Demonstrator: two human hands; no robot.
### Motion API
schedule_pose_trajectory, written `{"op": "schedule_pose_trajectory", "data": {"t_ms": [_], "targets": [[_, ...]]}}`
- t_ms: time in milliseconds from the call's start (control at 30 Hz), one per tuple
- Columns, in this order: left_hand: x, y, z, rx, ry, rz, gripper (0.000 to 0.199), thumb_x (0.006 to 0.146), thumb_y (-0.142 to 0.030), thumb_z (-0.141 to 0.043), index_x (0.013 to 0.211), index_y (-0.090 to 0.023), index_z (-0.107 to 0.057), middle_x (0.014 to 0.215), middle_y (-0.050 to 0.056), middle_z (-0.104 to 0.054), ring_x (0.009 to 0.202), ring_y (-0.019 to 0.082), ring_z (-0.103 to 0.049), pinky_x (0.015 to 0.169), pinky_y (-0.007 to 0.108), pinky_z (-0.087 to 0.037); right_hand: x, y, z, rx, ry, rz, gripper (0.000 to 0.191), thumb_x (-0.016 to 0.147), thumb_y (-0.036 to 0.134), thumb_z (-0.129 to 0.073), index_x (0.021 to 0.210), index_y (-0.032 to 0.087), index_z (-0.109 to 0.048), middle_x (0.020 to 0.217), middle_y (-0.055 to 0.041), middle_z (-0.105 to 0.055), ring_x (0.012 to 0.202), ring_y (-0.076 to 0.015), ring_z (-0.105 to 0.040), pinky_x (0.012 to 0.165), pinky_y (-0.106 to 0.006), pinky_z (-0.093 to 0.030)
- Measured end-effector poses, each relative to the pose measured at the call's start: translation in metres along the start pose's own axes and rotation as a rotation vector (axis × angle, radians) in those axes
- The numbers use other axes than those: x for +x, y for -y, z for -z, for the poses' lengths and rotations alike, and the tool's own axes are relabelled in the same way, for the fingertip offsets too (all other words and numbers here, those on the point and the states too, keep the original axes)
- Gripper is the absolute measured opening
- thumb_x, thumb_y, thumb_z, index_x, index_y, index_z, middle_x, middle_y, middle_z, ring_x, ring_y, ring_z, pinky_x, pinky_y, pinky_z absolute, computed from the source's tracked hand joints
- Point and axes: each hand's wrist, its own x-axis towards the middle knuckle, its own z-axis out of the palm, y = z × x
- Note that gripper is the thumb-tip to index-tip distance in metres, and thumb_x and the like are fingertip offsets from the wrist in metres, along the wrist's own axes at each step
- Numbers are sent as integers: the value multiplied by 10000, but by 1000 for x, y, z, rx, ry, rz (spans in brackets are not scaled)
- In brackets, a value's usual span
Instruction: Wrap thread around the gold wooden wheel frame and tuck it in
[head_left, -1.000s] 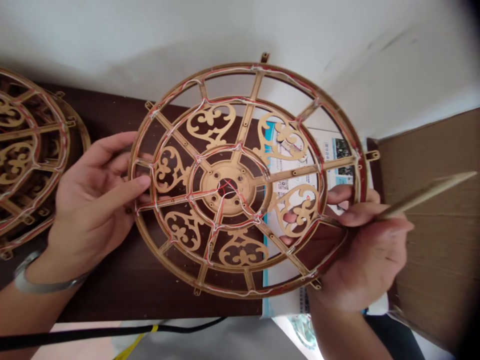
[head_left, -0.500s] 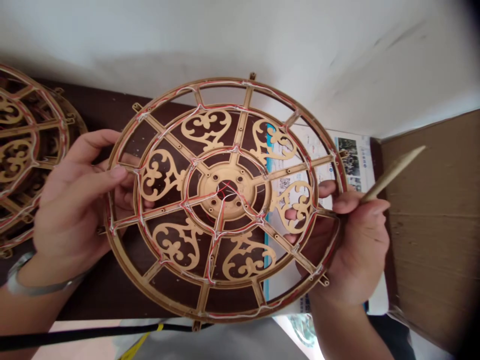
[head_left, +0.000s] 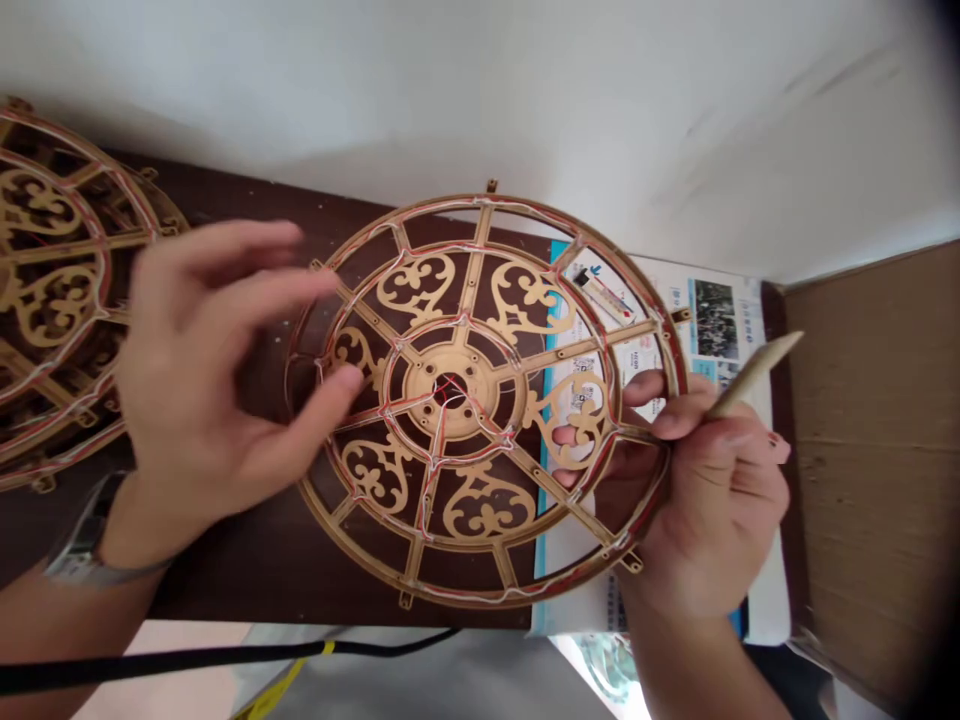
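The right hand (head_left: 712, 500) is closed in a firm pinch, with its thumb and fingers pressed together around a thin, pale wooden stick (head_left: 750, 375), whose tapered tip points away from the palm. Its fingers (head_left: 645, 390) also curl around the lower right of a round, tan openwork wheel (head_left: 487, 235), with part of the hand behind the frame. The left hand (head_left: 217, 370) is spread and slightly blurred, its thumb (head_left: 345, 380) just at one spoke; whether they touch, I cannot tell.

The wheel has two rings, a central hub with one round hole, six spokes and six heart-shaped scrolls. Red and white wires (head_left: 442, 430) run along its frame. It sits over a dark brown wooden tabletop (head_left: 247, 570) and one printed leaflet (head_left: 720, 340); contact with either cannot be told. A second tan wheel (head_left: 52, 270) lies at the left edge, partly out of view. Beyond are one white wall (head_left: 450, 90) and a brown cardboard sheet (head_left: 870, 450).
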Motion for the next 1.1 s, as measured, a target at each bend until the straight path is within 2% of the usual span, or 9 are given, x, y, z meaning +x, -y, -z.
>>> {"op": "schedule_pose_trajectory", "data": {"t_ms": [100, 167, 267, 400, 467, 567, 700, 800, 1100], "targets": [[-4, -9, -4, 152, 265, -402, 624, 895, -301, -891, 1490, -293, -703, 1671, 91, -552, 1507, 369, -552, 1332, 602, -429, -1, 1, -4, 56, 47, -38, 238, 1132, 374, -653, 949, 253, -743, 1073, -58, -677, 946, -159, -732, 582, -231, -696], [-6, -12, -11, 134, 372, -495, 505, 999, -280, -791, 1492, -256, -686, 1689, 123, -525, 1549, 376, -523, 1336, 619, -397, -1, 1, -6, 86, 78, -54, 237, 1129, 378, -656, 956, 252, -757, 1071, -51, -670, 832, -139, -726, 526, -223, -677], [-9, -12, -19, 116, 420, -494, 438, 1038, -258, -743, 1472, -230, -688, 1655, 156, -551, 1565, 378, -505, 1329, 636, -383, -1, 1, -6, 113, 97, -84, 245, 1128, 378, -647, 966, 248, -778, 1078, -46, -664, 746, -135, -732, 469, -240, -660], [-10, -12, -21, 117, 467, -476, 413, 1043, -354, -762, 1428, -220, -693, 1669, 192, -537, 1577, 407, -488, 1308, 680, -377, -2, -1, -6, 152, 126, -109, 242, 1131, 349, -636, 985, 243, -798, 1082, -54, -659, 785, -152, -757, 413, -216, -618], [-10, -13, -21, 126, 460, -476, 399, 1044, -388, -766, 1401, -227, -694, 1673, 188, -539, 1573, 405, -496, 1310, 675, -374, -2, -2, -7, 159, 128, -114, 234, 1126, 344, -647, 980, 240, -797, 1065, -54, -661, 785, -151, -756, 397, -198, -596], [-10, -15, -22, 137, 441, -465, 383, 1048, -351, -759, 1408, -240, -684, 1649, 168, -573, 1548, 379, -532, 1308, 648, -393, -2, -3, -8, 150, 109, -118, 239, 1122, 354, -657, 962, 226, -779, 1056, -47, -669, 728, -133, -742, 394, -189, -582], [-11, -12, -26, 41, 454, -414, 397, 1050, -289, -753, 1427, -193, -676, 1602, 176, -606, 1546, 364, -525, 1290, 613, -436, -1, -4, -9, 146, 100, -137, 219, 1110, 331, -683, 943, 213, -763, 1065, -27, -671, 646, -99, -722, 418, -186, -591], [-12, -9, -28, -11, 452, -376, 418, 1046, -303, -768, 1430, -177, -663, 1591, 180, -612, 1543, 349, -525, 1297, 591, -444, -1, -4, -9, 137, 99, -157, 228, 1110, 347, -686, 941, 215, -766, 1067, -21, -670, 650, -107, -743, 421, -191, -598], [-9, -9, -28, 27, 459, -426, 344, 1034, -290, -766, 1354, -186, -691, 1607, 185, -597, 1533, 368, -535, 1278, 635, -447, 0, -3, -9, 135, 85, -179, 230, 1109, 359, -685, 952, 228, -789, 1069, -17, -679, 637, -116, -740, 375, -202, -566]]}}
